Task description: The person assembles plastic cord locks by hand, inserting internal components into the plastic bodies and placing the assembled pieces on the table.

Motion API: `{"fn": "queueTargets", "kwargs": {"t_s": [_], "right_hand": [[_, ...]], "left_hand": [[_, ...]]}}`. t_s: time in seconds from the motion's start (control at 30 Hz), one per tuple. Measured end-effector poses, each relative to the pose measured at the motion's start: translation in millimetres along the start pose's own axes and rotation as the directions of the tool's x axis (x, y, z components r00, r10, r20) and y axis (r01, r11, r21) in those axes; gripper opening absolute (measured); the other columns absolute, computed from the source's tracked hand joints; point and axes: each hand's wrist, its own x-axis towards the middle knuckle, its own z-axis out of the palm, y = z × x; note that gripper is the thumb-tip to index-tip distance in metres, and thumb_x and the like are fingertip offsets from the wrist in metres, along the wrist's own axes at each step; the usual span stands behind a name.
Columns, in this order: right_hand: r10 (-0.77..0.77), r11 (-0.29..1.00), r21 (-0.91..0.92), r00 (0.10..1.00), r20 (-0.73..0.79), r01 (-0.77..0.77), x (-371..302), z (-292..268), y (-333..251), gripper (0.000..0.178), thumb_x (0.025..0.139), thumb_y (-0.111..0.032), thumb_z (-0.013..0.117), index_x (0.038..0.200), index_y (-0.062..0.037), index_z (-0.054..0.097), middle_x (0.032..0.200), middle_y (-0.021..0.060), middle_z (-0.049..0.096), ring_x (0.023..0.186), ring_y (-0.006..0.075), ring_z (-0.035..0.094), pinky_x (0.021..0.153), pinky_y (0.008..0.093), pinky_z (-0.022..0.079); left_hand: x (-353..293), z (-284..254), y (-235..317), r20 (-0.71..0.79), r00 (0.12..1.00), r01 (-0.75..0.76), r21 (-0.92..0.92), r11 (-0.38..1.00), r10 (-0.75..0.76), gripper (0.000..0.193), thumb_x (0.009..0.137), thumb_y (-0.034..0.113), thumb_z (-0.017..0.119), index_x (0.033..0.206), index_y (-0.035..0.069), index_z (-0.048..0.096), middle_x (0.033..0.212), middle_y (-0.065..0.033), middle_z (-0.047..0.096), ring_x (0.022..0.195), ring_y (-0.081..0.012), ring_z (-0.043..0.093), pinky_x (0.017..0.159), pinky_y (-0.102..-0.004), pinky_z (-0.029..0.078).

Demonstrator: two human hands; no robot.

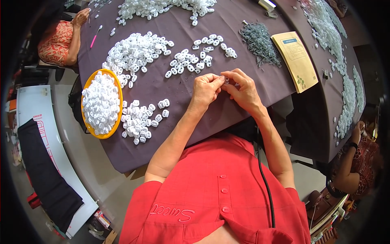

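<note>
Near the center of the frame, the two hands meet just above the front edge of the dark-clothed table [227,106]. The right hand [242,87] is curled, its thumb and forefinger closed on a small white piece [227,80] with holes in it; its other fingers are bent behind the forefinger. The left hand [206,89] is also closed, thumb and forefinger pressed together with their tips right beside the piece. Whether they pinch something of their own is too small to tell.

Just above and left of the hands lies a loose cluster of white two-holed pieces [185,61], with a bigger heap [136,51] farther toward the upper left. Left of the left forearm, a smaller pile [138,121] sits beside an orange-rimmed basket [120,95] filled with more white pieces [100,103]. To the upper right of the hands is a mound of small grey-green parts [260,40], and a tan booklet [294,61] lies next to it. A pink pen-like tool [94,40] rests at upper left, near a co-worker's hand [81,17].
</note>
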Motion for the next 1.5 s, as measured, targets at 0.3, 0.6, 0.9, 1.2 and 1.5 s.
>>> {"fn": "queueTargets", "kwargs": {"t_s": [0.3, 0.6, 0.9, 1.2, 1.5], "right_hand": [[-0.033, 0.999, 0.007, 0.999, -0.02, 0.033, -3, 2, 0, 0.031, 0.076, 0.005, 0.062, 0.106, -0.0001, 0.059, 0.089, 0.0036, 0.055, 0.065, 0.009, 0.057, 0.05, 0.0208, 0.047], [-0.014, 1.0, 0.006, 0.999, -0.038, 0.014, -4, 3, 4, 0.028, 0.076, 0.003, 0.063, 0.104, 0.0011, 0.06, 0.09, 0.0043, 0.057, 0.066, 0.0093, 0.059, 0.052, 0.021, 0.048], [-0.071, 0.996, -0.051, 0.997, -0.031, 0.069, -4, 2, 1, 0.025, 0.076, 0.002, 0.062, 0.102, 0.0018, 0.061, 0.085, 0.0057, 0.058, 0.062, 0.0106, 0.059, 0.051, 0.0224, 0.048], [-0.019, 1.0, -0.005, 1.0, 0.017, 0.019, -4, -1, -2, 0.024, 0.077, 0.002, 0.061, 0.101, 0.002, 0.06, 0.086, 0.006, 0.058, 0.06, 0.0105, 0.058, 0.049, 0.0225, 0.047], [-0.078, 0.995, -0.069, 0.997, -0.025, 0.076, -4, 2, -1, 0.03, 0.074, 0.004, 0.062, 0.104, 0.0009, 0.061, 0.086, 0.0055, 0.058, 0.067, 0.0115, 0.058, 0.057, 0.0232, 0.046]], "left_hand": [[3, -1, -4, 0.019, 1.0, 0.001, -0.018, 1.0, -0.001, 0.019, 0.088, 0.018, 0.059, 0.075, 0.004, 0.06, 0.054, 0.0015, 0.052, 0.037, -0.0019, 0.04, 0.032, -0.0164, 0.027], [4, -3, -5, 0.022, 0.999, -0.029, 0.047, 0.998, 0.028, 0.019, 0.088, 0.017, 0.058, 0.076, 0.002, 0.061, 0.054, 0.0011, 0.052, 0.037, -0.0019, 0.04, 0.032, -0.0168, 0.028], [3, -2, -8, 0.012, 0.997, -0.081, 0.108, 0.991, 0.08, 0.022, 0.089, 0.016, 0.057, 0.074, 0.001, 0.062, 0.054, 0.0004, 0.053, 0.039, -0.0029, 0.042, 0.035, -0.0187, 0.031], [3, -4, -7, 0.038, 0.997, -0.07, 0.122, 0.99, 0.066, 0.023, 0.089, 0.016, 0.056, 0.074, 0.0, 0.063, 0.055, 0.0002, 0.054, 0.039, -0.0031, 0.042, 0.035, -0.0186, 0.032], [1, -1, -8, -0.002, 0.995, -0.094, 0.17, 0.981, 0.096, 0.024, 0.089, 0.016, 0.056, 0.071, 0.001, 0.062, 0.054, -0.0002, 0.054, 0.039, -0.0037, 0.043, 0.035, -0.0199, 0.032]]}}
